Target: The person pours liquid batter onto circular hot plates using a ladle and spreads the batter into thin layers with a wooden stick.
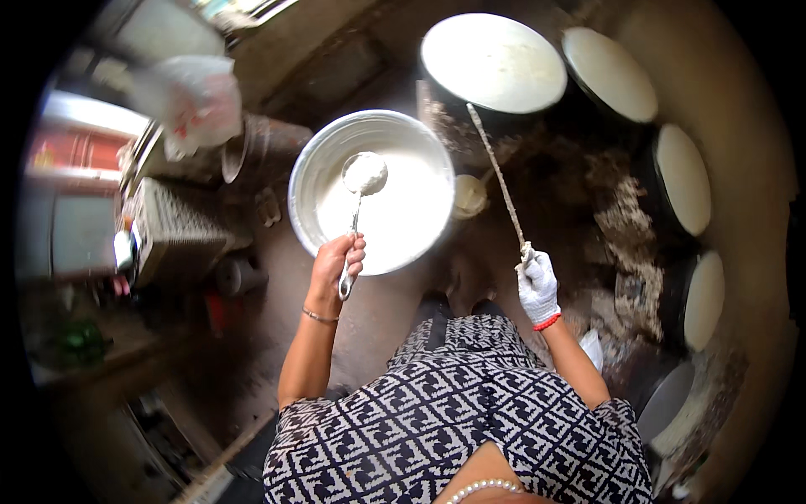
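Observation:
My bare left hand (pixel 336 262) is closed round the handle of a metal ladle (pixel 365 174). The ladle's bowl, with white liquid in it, is over a wide white bucket (pixel 300 189) that contains thick white batter-like liquid (pixel 407 206). In a white knit glove with a red cuff, my right hand (pixel 538 291) grips the near end of a long thin stick (pixel 499 172), crusted with pale residue. The stick's far tip reaches the near edge of a large round surface (pixel 494 63), pale and flat like a griddle, and I cannot tell whether they touch.
Several more pale round surfaces (pixel 610 74) on dark bases curve down the right side. A small pale container (pixel 468 196) is right of the bucket. Crusted, crumbling masonry (pixel 634 227) lies between. On the left are a plastic bag (pixel 201 105), a metal drum (pixel 269 144) and a slatted box (pixel 180 223).

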Demonstrator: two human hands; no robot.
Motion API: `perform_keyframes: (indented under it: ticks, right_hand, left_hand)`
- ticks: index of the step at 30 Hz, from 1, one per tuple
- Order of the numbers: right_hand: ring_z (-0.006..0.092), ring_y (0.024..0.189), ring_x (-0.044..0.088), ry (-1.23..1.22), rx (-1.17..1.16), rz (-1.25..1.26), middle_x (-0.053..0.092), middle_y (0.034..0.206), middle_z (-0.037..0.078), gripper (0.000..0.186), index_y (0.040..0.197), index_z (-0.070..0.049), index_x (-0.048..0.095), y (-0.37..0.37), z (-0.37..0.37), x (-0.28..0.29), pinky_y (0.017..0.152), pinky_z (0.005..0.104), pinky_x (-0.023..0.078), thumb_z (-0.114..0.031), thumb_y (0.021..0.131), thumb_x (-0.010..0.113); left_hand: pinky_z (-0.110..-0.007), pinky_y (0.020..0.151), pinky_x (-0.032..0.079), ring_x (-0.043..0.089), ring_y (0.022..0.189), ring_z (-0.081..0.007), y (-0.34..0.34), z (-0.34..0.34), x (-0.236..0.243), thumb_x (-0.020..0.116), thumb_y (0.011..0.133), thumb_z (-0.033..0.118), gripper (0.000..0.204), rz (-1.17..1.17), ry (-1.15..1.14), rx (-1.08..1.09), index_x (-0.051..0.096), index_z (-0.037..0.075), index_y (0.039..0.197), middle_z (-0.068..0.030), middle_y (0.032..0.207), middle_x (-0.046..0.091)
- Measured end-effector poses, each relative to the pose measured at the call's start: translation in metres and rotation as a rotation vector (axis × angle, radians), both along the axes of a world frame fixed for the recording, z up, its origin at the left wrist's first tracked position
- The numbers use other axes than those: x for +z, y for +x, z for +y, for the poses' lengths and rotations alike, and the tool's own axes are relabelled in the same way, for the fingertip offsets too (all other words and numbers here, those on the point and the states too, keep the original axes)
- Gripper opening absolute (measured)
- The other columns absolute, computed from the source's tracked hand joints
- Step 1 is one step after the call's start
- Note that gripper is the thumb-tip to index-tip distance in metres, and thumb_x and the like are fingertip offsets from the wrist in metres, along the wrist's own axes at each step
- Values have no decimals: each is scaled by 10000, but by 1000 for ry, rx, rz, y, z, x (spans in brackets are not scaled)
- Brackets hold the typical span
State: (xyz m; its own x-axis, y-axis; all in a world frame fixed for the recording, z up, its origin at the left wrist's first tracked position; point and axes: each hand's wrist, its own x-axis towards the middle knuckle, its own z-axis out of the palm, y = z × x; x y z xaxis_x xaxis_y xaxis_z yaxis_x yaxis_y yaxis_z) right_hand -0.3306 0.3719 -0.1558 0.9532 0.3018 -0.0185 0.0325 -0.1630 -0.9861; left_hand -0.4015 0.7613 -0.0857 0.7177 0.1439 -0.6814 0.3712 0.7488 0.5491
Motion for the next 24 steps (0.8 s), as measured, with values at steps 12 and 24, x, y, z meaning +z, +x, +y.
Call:
perform_keyframes:
  ticks: [12,24]
  right_hand:
    - [380,813,583,-662,-949,-187,525,969,155,98,953,-96,564,-123,-229,1,696,457,493,-100,864,606]
    - [336,803,580,-611,-1880,220,579,906,166,87,940,-27,588,-434,-464,-71,712,401,471,-79,911,523]
  left_hand:
    - [-200,342,279,361,490,-56,109,-284,54,463,998,125,240,31,-119,-1026,573,-54,1114,-27,752,513]
    - [-197,365,326,376,541,-67,39,-706,97,427,1013,124,323,163,-452,-1827,426,-88,1257,-53,855,451]
